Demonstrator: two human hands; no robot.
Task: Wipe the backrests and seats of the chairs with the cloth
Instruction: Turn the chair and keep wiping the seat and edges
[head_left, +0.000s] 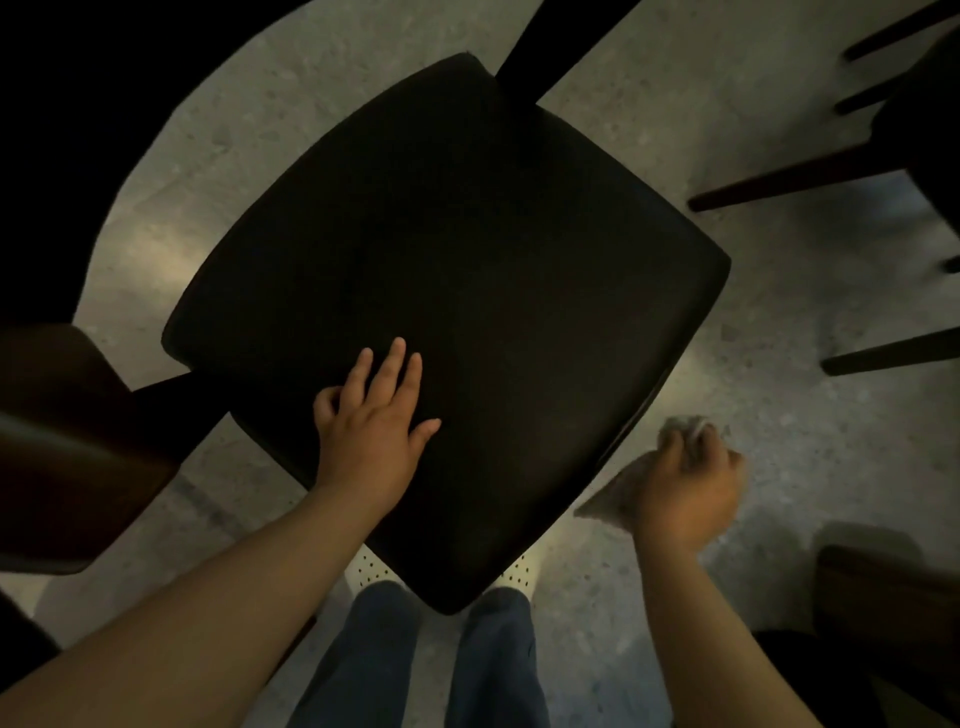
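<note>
Left grip (371, 436), spread flat, presses smooth black squarish seat (493, 249); right grip (685, 488) clutches crumpled grey cloth (608, 501).

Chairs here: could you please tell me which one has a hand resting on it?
The central black chair: the left hand lies flat on its seat, while the chairs at the edges go untouched.

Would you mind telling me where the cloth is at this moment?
In the head view the cloth is gripped in the right hand, at lower right, just beyond the right edge of the black seat, over the floor.
</note>
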